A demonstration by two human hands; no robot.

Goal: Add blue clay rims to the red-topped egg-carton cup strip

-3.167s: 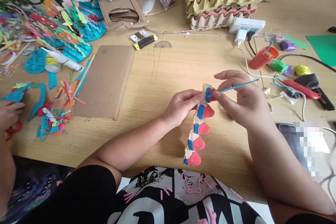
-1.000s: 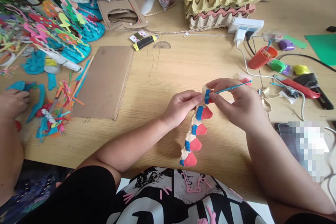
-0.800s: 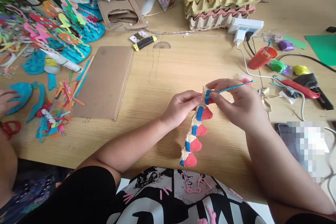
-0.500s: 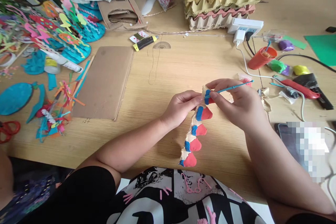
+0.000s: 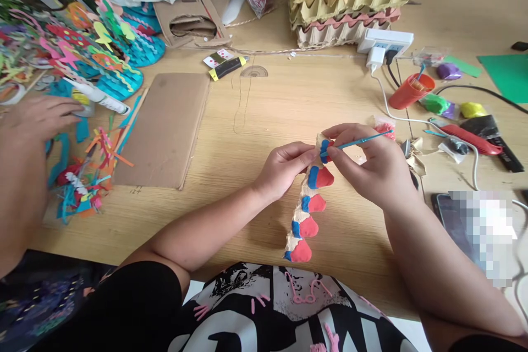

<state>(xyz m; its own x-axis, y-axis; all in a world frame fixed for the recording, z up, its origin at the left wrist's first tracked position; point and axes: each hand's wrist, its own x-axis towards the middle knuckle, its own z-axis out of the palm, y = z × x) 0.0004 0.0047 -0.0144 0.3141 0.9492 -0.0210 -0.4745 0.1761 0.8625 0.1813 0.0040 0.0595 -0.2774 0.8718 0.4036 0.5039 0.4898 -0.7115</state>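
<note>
A cream strip with several red scallops and blue patches along it hangs slanting down toward my body. My left hand pinches its upper end between thumb and fingers. In my right hand is a thin blue tool, gripped between thumb and fingers, its tip touching the blue patch at the top of the strip. My right fingertips are also close against the strip's upper end and partly cover the top red scallop.
Another person's hand reaches in at the left, beside colourful paper crafts. A cardboard sheet lies left of centre. Egg trays, a power strip, a red cup and a phone are also around.
Another person's arm has come in over the left side, covering the blue oval and scissors. My blue tool has tilted and shifted slightly left, and the strip's lower end has moved slightly right.
</note>
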